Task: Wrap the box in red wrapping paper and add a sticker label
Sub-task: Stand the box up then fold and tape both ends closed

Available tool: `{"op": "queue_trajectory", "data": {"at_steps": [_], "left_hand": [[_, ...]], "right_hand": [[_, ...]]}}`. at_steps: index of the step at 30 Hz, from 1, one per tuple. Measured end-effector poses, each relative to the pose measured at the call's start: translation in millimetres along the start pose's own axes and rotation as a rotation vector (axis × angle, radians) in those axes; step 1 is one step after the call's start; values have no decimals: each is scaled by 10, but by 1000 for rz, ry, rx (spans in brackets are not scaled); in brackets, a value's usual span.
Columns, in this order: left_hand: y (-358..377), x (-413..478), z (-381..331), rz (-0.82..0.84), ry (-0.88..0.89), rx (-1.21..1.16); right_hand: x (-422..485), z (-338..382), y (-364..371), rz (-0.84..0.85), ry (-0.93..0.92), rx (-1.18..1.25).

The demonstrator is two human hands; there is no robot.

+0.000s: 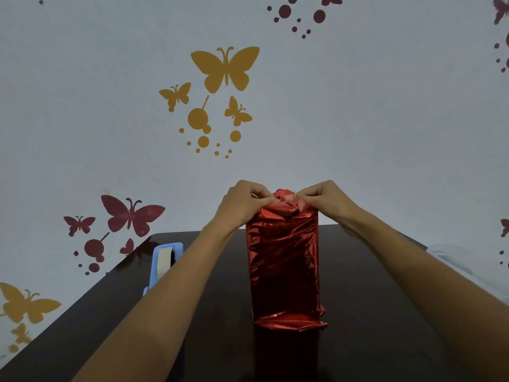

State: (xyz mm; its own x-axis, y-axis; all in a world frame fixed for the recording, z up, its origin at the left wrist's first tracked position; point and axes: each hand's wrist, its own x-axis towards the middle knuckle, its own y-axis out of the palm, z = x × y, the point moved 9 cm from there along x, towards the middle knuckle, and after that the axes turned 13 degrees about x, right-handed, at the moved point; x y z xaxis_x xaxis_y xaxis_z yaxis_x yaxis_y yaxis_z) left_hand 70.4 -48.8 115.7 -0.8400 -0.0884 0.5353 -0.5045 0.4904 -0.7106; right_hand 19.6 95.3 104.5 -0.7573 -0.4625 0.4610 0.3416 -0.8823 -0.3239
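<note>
Wall [358,119]: pale, with yellow and dark red butterfly decals, rising behind the table.
Table [371,312]: dark and glossy. We are working near its middle.
Box [283,266]: stands upright on end on the table between our forearms. Its sides are already covered in red foil and the bottom end looks folded under.
Paper [283,208]: the loose top end is bunched above the box, and we judge that closing it is the step in hand. To do it well, we should press each flap flat against the box edge, crease it sharply and lay the flaps one over another. Foil springs back and wrinkles, so we should hold the fold down until tape is on it.
Dispenser [165,260]: blue, with a roll of tape, at the left of the table and well apart from the box. We will need one hand free to reach it.
Left hand [242,202]: fingers curled, pinching the left side of the top paper.
Right hand [327,202]: fingers curled likewise, pinching the right side. The fingertips of both hands nearly meet over the box.
Sticker: we see none, and that step is not yet done.
</note>
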Motion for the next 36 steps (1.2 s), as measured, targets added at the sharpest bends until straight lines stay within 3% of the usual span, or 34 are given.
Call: {"op": "queue_trajectory", "data": {"at_steps": [6, 12, 22, 27, 33, 36], "left_hand": [[-24, -43, 2, -6, -24, 3], [-14, -44, 101, 119, -151, -220], [83, 110, 67, 201, -327, -157], [209, 97, 133, 216, -405, -279], [211, 96, 110, 179, -323, -317], [221, 94, 147, 173, -317, -328]], "right_hand": [[4, 35, 127, 162, 147, -51], [-69, 59, 193, 178, 188, -44], [-108, 40, 246, 233, 93, -13], [-154, 30, 247, 200, 84, 109], [-181, 30, 271, 161, 37, 194], [-150, 13, 259, 151, 12, 75]]}}
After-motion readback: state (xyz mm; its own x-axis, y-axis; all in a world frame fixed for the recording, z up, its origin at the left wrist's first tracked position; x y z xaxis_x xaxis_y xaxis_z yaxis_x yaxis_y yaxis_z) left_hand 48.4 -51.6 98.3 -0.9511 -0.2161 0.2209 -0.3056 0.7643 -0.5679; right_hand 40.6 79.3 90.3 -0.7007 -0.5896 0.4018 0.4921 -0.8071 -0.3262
